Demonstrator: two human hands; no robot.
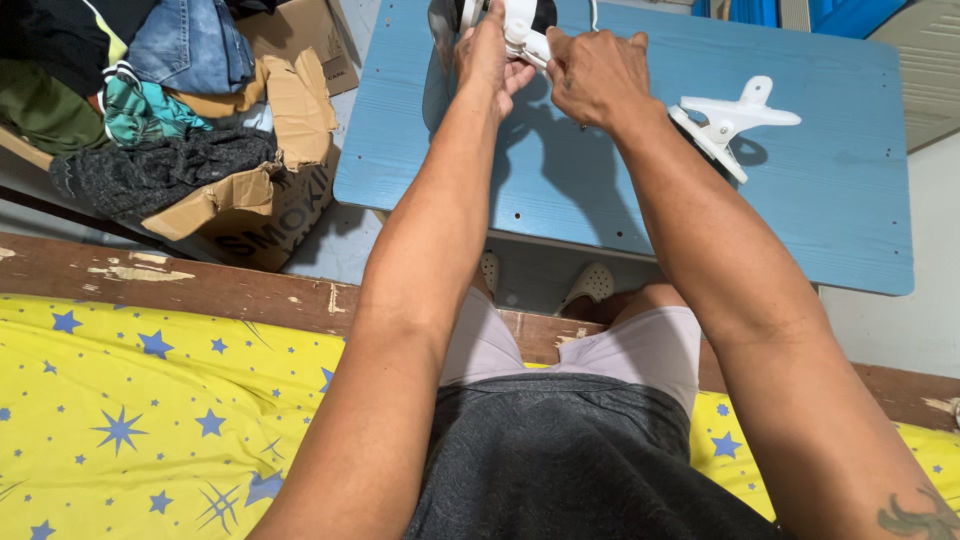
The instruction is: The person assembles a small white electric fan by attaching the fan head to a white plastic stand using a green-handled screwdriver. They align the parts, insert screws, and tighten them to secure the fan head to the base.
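White device (522,28) gripped by left hand (487,55) and right hand (592,72); clamp (730,119) nearby (blue table (830,210)).

The tabletop (820,200) is light blue with a faint wood grain and a few small dark holes. On it lies a plain white clamp (733,119). The gadget (522,28) at the far edge is white with black parts. The bed sheet (150,420) is bright yellow, scattered with blue stars of different sizes. The bed frame (200,285) is dark brown wood with pale chipped patches. The shorts (640,350) are pale lilac-grey, the shirt (560,460) dark grey. The cardboard box (270,190) is brown; the clothes in it are blue denim, teal with stripes, olive green and charcoal knit. The sandals (590,283) under the table are off-white.
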